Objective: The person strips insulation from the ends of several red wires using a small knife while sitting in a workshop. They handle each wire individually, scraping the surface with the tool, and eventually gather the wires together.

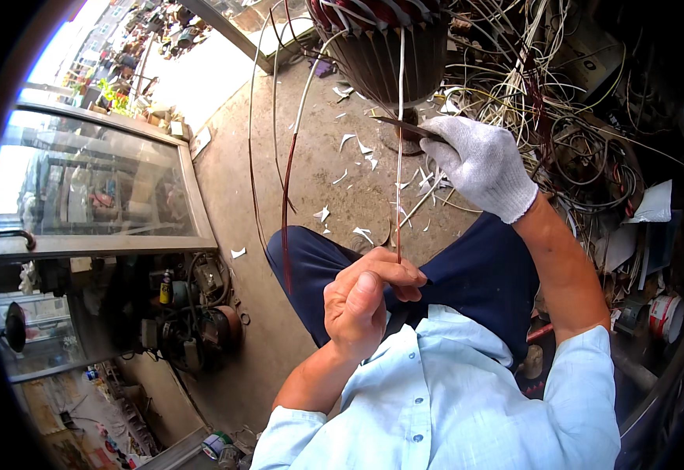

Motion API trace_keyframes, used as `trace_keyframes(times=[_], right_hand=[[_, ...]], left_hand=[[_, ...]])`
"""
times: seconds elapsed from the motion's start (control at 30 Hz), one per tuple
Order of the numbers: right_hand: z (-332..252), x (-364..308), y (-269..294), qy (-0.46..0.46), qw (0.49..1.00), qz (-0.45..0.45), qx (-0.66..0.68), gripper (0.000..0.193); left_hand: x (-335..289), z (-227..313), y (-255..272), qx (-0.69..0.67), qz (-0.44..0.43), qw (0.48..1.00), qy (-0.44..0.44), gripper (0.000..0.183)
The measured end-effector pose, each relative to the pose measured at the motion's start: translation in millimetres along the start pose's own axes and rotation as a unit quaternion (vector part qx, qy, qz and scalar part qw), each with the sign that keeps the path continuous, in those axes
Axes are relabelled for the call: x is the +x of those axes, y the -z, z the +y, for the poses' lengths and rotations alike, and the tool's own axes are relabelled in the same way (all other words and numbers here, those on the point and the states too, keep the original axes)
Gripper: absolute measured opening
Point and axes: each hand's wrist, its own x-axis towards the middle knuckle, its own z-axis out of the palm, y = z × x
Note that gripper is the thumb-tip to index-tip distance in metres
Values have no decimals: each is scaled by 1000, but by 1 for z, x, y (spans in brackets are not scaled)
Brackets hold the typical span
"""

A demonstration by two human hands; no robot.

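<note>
A motor stator (381,66), dark and ribbed with red-brown windings at its top, stands at the top of the view. From it a wire (400,168) in white sleeving, red-brown at its lower end, runs straight toward me. My bare left hand (365,294) pinches the wire's lower end in front of my lap. In a white knit glove, my right hand (475,160) is closed on a dark, thin blade (395,123), its handle hidden. The blade crosses the wire just below the stator; whether it touches cannot be told. More leads (299,110) hang to the left.
A heap of tangled wires (561,86) fills the right side. White scraps (363,233) litter the concrete floor (240,188). A glazed door panel (107,180) stands at left, with machinery (201,313) below it. A white tub (665,319) sits far right.
</note>
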Motion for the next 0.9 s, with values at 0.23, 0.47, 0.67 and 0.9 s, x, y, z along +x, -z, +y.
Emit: trace_keyframes(times=[0.23, 0.47, 0.67, 0.9], right_hand=[[-64, -27, 3, -429, 741, -14, 517, 16], [-66, -33, -2, -427, 643, -40, 635, 19], [-67, -39, 0, -430, 650, -49, 624, 15], [-63, -43, 4, -416, 693, -49, 586, 20]], left_hand=[[-2, -11, 4, 80, -41, 996, -24, 60], [13, -12, 9, 164, -112, 979, -39, 73], [23, -12, 0, 96, -121, 987, -30, 55], [73, -22, -9, -7, 143, 977, 157, 19]])
